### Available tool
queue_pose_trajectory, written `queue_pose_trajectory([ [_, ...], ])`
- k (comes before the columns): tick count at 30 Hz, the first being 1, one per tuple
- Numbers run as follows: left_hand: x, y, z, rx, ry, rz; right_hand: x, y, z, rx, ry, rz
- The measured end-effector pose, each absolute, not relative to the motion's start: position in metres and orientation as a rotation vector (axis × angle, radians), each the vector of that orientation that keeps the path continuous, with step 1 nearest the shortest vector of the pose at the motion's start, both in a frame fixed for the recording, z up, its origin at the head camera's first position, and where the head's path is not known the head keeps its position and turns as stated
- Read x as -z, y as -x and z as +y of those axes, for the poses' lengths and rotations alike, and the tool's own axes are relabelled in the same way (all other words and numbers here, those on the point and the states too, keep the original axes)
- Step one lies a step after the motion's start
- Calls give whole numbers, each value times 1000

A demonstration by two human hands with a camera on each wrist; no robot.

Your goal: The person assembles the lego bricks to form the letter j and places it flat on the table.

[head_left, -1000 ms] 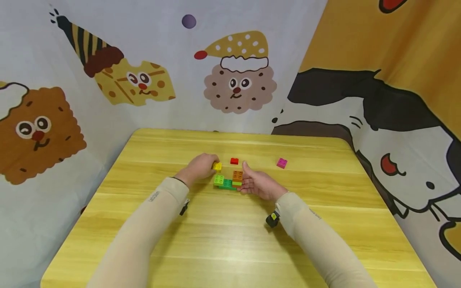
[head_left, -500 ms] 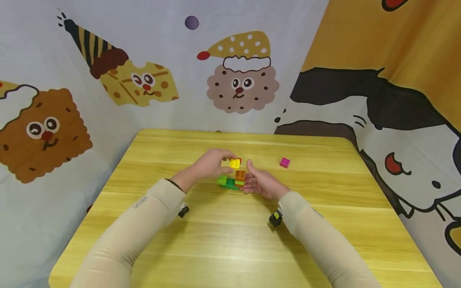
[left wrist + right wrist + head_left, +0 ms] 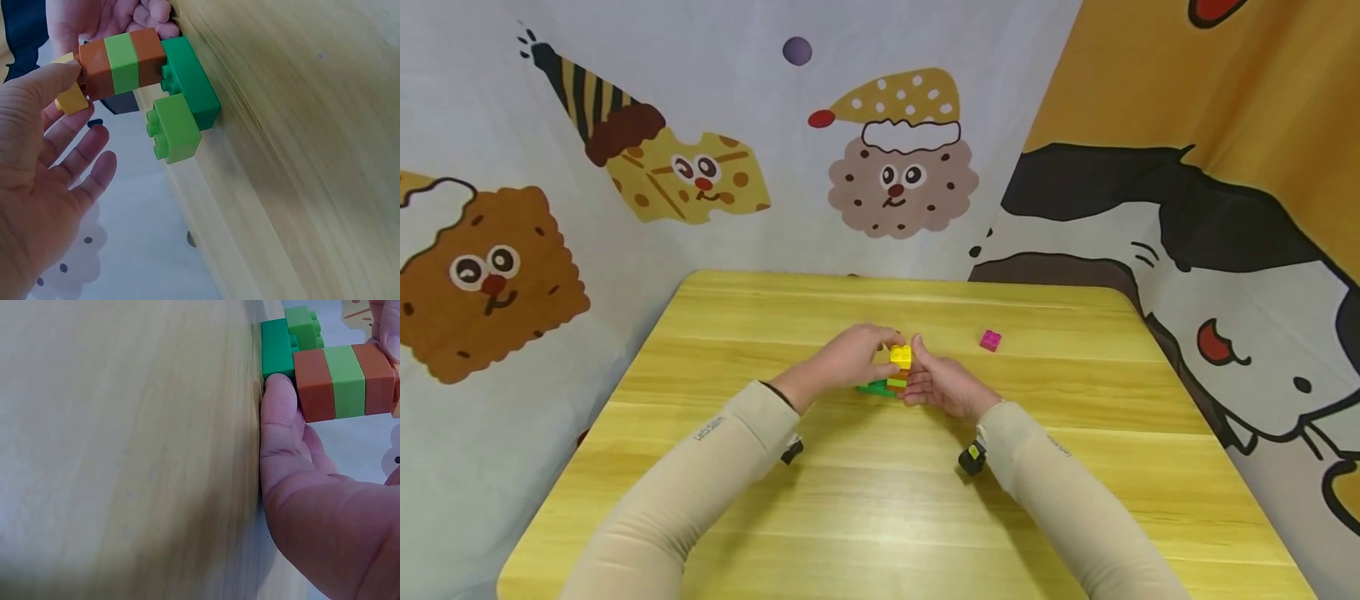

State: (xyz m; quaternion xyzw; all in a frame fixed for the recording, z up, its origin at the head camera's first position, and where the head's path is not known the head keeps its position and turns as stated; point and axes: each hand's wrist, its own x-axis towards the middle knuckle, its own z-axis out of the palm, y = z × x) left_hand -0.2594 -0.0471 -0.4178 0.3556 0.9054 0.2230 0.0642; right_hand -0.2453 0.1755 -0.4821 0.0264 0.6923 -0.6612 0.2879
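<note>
My left hand (image 3: 848,358) pinches a yellow toy building brick (image 3: 901,357) between thumb and fingers. It sits at the top of a short tower, where an orange-brown brick (image 3: 97,69), a light green brick (image 3: 123,62) and another orange-brown brick (image 3: 149,56) are stacked. The tower stands on one end of a long dark green brick (image 3: 199,90); a second light green brick (image 3: 180,131) is on its other end. My right hand (image 3: 951,387) touches the base with its fingers, thumb raised apart. Whether the yellow brick is fully seated I cannot tell.
A pink brick (image 3: 991,340) lies on the wooden table (image 3: 880,500) to the right, beyond my right hand. The red brick is almost wholly hidden behind my left hand. A cartoon-printed cloth (image 3: 737,242) hangs behind the table's far edge.
My left hand has carried the yellow brick rightward from the table's left side, past the red brick, and down to the tower's top. The right hand has stayed beside the base.
</note>
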Motion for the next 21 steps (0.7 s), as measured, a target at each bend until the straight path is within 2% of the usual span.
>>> queue_pose_trajectory([
  [4,419,257,-47,-720,-1037,2707,482,243,177,1743,-64,1917],
  [8,421,256,-46,-745,-992,2688,476,234,180,1672,27,2310],
  [11,420,255,-45,-738,-991,2706,469,223,184,1483,320,2769],
  [16,417,256,-46,-700,-990,2756,467,210,186,884,1084,3228],
  [18,417,256,-47,-707,-975,2759,470,207,187,717,1245,3265],
  [21,418,256,-48,-737,-953,2740,476,205,190,604,1301,3257],
])
